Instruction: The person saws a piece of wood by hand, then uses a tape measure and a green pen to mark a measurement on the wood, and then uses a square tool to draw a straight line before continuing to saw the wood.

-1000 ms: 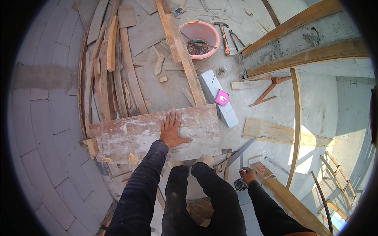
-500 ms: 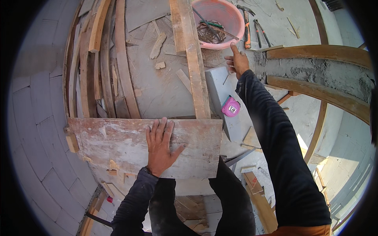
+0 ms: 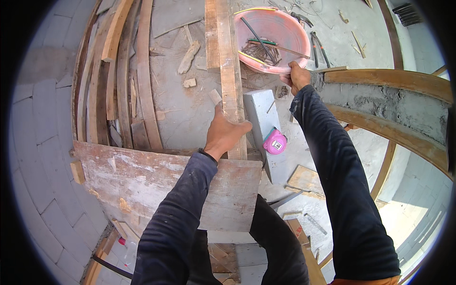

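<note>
My right hand (image 3: pixel 299 77) is closed on the near rim of a pink plastic basin (image 3: pixel 300 35). Many rusty nails (image 3: pixel 264 50) lie in the basin, along with a dark rod and a green-handled tool. Over a long timber (image 3: pixel 230 71) reaches my left hand (image 3: pixel 226 132), its thumb spread to the right and its index finger stretched forward; its other fingers are mostly hidden. Below my left forearm, a worn wooden board (image 3: pixel 142 173) lies across in front of my legs. A pink tape measure (image 3: pixel 275 142) sits on a grey block (image 3: pixel 262 111) between my arms.
A hammer (image 3: pixel 301 20) lies partly hidden behind the basin, with pincers (image 3: pixel 320 47) to its right. Long planks (image 3: pixel 148 71) line the left side by a block wall (image 3: pixel 40 156). Wooden formwork around concrete (image 3: pixel 384 90) juts in from the right. Wood scraps (image 3: pixel 190 57) litter the floor.
My right hand has taken hold of the basin's rim, and the basin has shifted right and nearer, covering part of the hammer. My left hand has left the board and moved forward over the timber.
</note>
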{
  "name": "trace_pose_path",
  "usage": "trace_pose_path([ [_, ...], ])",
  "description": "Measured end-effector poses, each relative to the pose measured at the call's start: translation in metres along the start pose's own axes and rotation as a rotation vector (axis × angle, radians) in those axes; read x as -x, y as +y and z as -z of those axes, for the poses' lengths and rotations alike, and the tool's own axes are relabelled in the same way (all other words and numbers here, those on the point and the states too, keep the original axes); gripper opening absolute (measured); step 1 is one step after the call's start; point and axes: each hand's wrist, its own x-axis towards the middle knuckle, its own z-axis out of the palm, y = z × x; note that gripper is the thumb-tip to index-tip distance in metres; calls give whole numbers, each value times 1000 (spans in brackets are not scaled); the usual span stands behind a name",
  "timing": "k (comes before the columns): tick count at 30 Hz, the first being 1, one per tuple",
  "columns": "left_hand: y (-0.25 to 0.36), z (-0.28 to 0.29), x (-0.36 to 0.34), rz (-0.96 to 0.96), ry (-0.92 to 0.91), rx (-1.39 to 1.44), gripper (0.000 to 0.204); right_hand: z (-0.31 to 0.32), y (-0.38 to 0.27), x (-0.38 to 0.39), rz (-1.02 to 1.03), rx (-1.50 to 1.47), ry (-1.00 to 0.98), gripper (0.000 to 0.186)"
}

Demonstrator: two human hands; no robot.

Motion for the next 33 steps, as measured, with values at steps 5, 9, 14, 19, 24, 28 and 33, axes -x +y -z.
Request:
trace_pose_path([
  [5,-6,-5,-4,26,17,-64,103,73,19,9,-49,56,-14,44],
  [9,-11,-10,-11,24,13,-98,108,86,28,19,-67,29,-63,41],
  [14,-29,-20,-26,66,-23,-80,113,87,34,35,-94,129,-47,47],
  [19,-29,-17,-23,46,-51,-21,119,88,25,84,2,53,238,40],
  [24,-45,-4,-18,43,-80,-89,118,64,-6,81,709,390,165,35],
  [28,-29,26,14,-182,-135,-499,103,17,-31,-18,1031,875,22,36],
  [33,-79,100,67,-473,5,-781,94,-8,-13,-171,1034,1562,-274,37],
])
